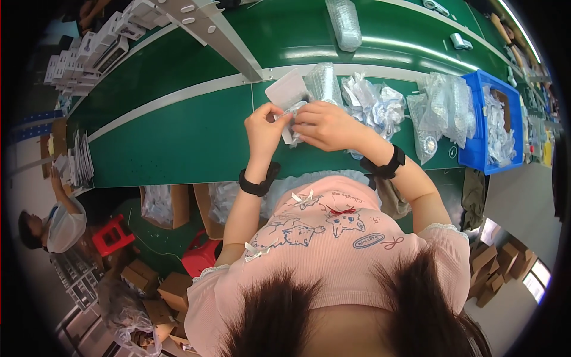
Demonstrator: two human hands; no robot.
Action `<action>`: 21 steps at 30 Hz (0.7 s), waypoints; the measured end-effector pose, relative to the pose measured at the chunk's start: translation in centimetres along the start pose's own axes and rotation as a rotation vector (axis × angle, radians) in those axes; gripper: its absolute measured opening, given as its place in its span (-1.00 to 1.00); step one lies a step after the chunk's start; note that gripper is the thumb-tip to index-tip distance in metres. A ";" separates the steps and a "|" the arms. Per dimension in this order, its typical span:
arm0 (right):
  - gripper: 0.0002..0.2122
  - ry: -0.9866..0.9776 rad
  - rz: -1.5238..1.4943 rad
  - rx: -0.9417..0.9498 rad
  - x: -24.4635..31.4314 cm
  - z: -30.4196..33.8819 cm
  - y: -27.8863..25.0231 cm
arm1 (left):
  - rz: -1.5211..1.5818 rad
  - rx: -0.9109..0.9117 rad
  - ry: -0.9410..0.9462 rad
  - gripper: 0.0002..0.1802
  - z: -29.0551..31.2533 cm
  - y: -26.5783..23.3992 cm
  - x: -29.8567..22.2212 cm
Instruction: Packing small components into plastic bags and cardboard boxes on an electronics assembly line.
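A small white box [286, 89] with its flap raised is held above the green table, between my two hands. My left hand [264, 130] is closed at its left side, thumb and forefinger pinched at the edge. From the right, my right hand [326, 126] curls its fingers over a clear plastic bag [295, 110] at the box's opening. What the bag contains is mostly hidden by my fingers. Just beyond my right hand lies a bubble-wrap pouch [324, 82], beside a heap of small clear bags [375, 102] with white contents.
More bubble-wrap pouches [443, 110] lean against a blue bin [473, 156] of bagged parts on the right. A metal post [223, 38] rises at the table's back edge. White boxes [95, 50] are stacked far left. Cartons [181, 205] stand under the table; another person [65, 223] works at left.
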State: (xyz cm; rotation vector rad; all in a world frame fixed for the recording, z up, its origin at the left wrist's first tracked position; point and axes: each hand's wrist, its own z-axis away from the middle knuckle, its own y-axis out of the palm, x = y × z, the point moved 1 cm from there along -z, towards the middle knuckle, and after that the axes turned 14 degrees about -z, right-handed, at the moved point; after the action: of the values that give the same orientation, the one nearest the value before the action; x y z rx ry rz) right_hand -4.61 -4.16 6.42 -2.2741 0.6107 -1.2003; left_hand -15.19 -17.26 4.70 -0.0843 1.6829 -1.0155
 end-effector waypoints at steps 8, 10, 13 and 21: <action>-0.74 0.005 0.119 0.144 -0.7 0.3 0.9 | -0.018 -0.052 0.057 -0.82 -0.8 0.1 0.4; -0.73 0.165 0.161 0.329 0.1 0.1 1.2 | 0.031 -0.085 0.063 -0.82 -0.8 -0.1 0.7; -0.73 0.089 0.130 0.210 0.5 -0.6 1.5 | -0.009 -0.119 0.105 -0.82 -0.4 -0.1 1.3; -0.61 0.260 0.117 0.380 1.8 -0.1 1.2 | 0.032 -0.157 0.088 -0.81 0.8 0.2 0.2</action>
State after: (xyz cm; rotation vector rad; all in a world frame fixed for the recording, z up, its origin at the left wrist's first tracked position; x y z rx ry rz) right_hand -3.95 -6.18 6.82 -1.7612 0.5456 -1.4285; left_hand -14.49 -17.73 4.39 -0.1159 1.8376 -0.8729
